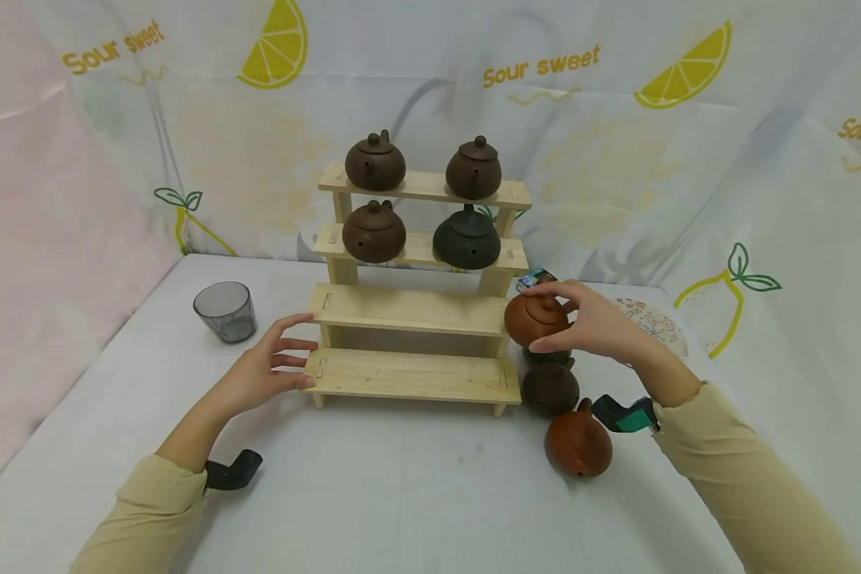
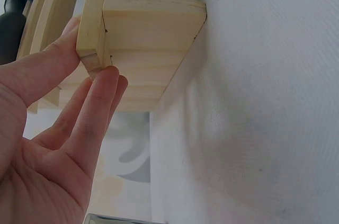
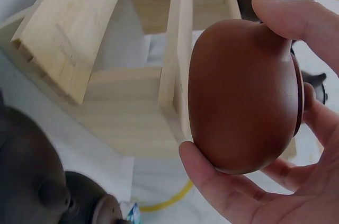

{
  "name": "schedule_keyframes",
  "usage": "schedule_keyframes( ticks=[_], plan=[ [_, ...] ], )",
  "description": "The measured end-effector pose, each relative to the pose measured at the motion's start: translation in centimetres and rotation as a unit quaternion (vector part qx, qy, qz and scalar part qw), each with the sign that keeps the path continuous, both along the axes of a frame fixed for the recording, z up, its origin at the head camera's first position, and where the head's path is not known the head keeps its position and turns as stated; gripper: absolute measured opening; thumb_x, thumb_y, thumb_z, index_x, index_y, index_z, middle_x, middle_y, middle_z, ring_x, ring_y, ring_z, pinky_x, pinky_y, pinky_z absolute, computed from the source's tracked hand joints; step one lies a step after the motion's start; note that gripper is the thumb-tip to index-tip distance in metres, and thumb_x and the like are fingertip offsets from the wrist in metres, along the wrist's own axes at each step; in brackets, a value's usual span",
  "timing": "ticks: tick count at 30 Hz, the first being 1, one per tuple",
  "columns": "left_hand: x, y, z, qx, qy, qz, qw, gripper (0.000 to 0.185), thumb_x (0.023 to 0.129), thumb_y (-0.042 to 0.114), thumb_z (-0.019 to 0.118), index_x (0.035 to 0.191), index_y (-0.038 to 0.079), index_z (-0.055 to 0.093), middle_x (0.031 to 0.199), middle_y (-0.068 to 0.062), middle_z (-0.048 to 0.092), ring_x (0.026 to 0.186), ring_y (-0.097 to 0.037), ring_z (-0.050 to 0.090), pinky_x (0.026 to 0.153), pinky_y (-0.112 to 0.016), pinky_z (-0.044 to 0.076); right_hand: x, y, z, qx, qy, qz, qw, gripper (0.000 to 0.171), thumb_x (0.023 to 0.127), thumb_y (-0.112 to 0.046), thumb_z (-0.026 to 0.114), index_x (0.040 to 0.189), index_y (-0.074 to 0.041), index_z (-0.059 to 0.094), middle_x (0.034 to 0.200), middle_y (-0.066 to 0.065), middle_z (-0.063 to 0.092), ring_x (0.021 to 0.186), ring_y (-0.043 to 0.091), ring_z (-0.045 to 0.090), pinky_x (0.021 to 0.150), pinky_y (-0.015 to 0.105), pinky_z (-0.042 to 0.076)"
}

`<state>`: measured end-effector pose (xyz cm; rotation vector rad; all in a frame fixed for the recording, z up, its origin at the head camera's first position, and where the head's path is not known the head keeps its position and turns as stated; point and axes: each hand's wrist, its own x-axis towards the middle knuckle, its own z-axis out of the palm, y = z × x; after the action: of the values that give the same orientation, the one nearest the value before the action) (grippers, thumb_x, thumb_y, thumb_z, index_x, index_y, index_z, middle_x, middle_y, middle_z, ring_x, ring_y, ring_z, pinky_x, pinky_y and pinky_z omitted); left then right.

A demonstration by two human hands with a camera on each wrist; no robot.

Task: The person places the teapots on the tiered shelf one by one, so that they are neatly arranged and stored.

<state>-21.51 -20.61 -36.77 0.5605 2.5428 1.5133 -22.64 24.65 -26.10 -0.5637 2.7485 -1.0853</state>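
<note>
We hold the red-brown teapot [image 1: 536, 318] in our right hand [image 1: 594, 323], fingers curled around it, beside the wooden rack [image 1: 410, 309]. Our left hand [image 1: 261, 375], fingers straight, steadies the rack's left end. The next move likely requires level placement on the third shelf.

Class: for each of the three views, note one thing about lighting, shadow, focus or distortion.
Head view: soft, even light, with faint shadows under the wooden rack. Left wrist view: the left hand fills the corner slightly soft, and the rack's boards bow. Right wrist view: the reddish-brown teapot shows a dull sheen, and the dark teapots are blurred.
</note>
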Motion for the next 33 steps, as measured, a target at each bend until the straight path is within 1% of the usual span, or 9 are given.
schedule_keyframes(
  ticks=[5, 12, 17, 19, 24, 28, 30, 33],
  plan=[
    [0.0, -0.1, -0.1, 0.0, -0.002, 0.002, 1.0, 0.089, 0.077, 0.01, 0.077, 0.145, 0.03, 0.022, 0.128, -0.022, 0.05, 0.105, -0.038, 0.056, 0.076, -0.037, 0.053, -0.6, -1.8, 0.1, -0.003, 0.012, 0.04, 0.999, 0.067, 0.07, -0.026, 0.083, 0.13, -0.02, 0.054, 0.122, 0.006, 0.047, 0.099, 0.029, 0.047, 0.071, 0.039, 0.048],
    [0.0, -0.1, -0.1, 0.001, -0.001, 0.001, 1.0, 0.089, 0.077, 0.009, 0.077, 0.145, 0.03, 0.023, 0.127, -0.022, 0.051, 0.105, -0.038, 0.056, 0.076, -0.036, 0.053, -1.0, -4.2, 0.1, -0.005, 0.001, 0.069, 0.998, 0.069, 0.068, -0.028, 0.084, 0.129, -0.018, 0.055, 0.124, 0.006, 0.045, 0.102, 0.027, 0.046, 0.074, 0.039, 0.047],
    [-0.1, 0.0, -0.1, -0.001, 0.0, 0.002, 1.0, 0.089, 0.077, 0.009, 0.077, 0.145, 0.029, 0.023, 0.127, -0.022, 0.051, 0.105, -0.039, 0.056, 0.076, -0.037, 0.053, -1.4, -5.9, 0.2, -0.014, 0.018, 0.11, 0.994, 0.066, 0.069, -0.024, 0.084, 0.128, -0.014, 0.056, 0.124, 0.006, 0.051, 0.106, 0.025, 0.048, 0.08, 0.04, 0.046],
    [-0.1, 0.0, -0.1, -0.003, 0.0, 0.002, 1.0, 0.089, 0.077, 0.009, 0.077, 0.145, 0.029, 0.023, 0.127, -0.022, 0.051, 0.105, -0.039, 0.056, 0.075, -0.037, 0.053, -1.6, -6.6, 0.1, -0.013, 0.023, 0.121, 0.992, 0.066, 0.069, -0.023, 0.084, 0.128, -0.013, 0.056, 0.123, 0.006, 0.052, 0.106, 0.023, 0.049, 0.082, 0.039, 0.045],
    [-0.1, -0.1, -0.1, -0.005, 0.001, 0.003, 1.0, 0.089, 0.077, 0.009, 0.077, 0.145, 0.029, 0.023, 0.127, -0.021, 0.052, 0.105, -0.038, 0.056, 0.076, -0.038, 0.053, -1.9, -8.5, -0.2, -0.006, 0.017, 0.13, 0.991, 0.067, 0.068, -0.024, 0.084, 0.128, -0.017, 0.056, 0.12, 0.004, 0.051, 0.104, 0.021, 0.048, 0.083, 0.038, 0.046],
    [-0.2, -0.1, -0.2, -0.006, 0.001, 0.003, 1.0, 0.089, 0.077, 0.01, 0.077, 0.145, 0.03, 0.023, 0.127, -0.021, 0.052, 0.105, -0.038, 0.056, 0.076, -0.039, 0.053, -2.2, -10.1, -0.7, -0.015, 0.01, 0.14, 0.99, 0.067, 0.067, -0.025, 0.085, 0.128, -0.018, 0.057, 0.12, 0.005, 0.05, 0.104, 0.02, 0.049, 0.084, 0.037, 0.046],
    [-0.2, -0.1, -0.2, -0.004, 0.0, 0.002, 1.0, 0.089, 0.077, 0.01, 0.077, 0.145, 0.031, 0.023, 0.127, -0.021, 0.052, 0.105, -0.038, 0.056, 0.076, -0.038, 0.053, -2.4, -10.8, -0.9, -0.018, 0.013, 0.141, 0.99, 0.067, 0.066, -0.026, 0.085, 0.127, -0.02, 0.058, 0.119, 0.004, 0.049, 0.104, 0.019, 0.048, 0.084, 0.036, 0.045],
    [-0.2, -0.1, -0.3, -0.002, 0.0, 0.002, 1.0, 0.089, 0.077, 0.011, 0.077, 0.145, 0.031, 0.023, 0.128, -0.021, 0.051, 0.105, -0.038, 0.056, 0.076, -0.038, 0.053, -2.8, -12.1, -1.1, -0.021, 0.025, 0.149, 0.988, 0.066, 0.066, -0.026, 0.085, 0.126, -0.02, 0.059, 0.116, 0.003, 0.051, 0.103, 0.018, 0.049, 0.084, 0.034, 0.045]
  ],
)
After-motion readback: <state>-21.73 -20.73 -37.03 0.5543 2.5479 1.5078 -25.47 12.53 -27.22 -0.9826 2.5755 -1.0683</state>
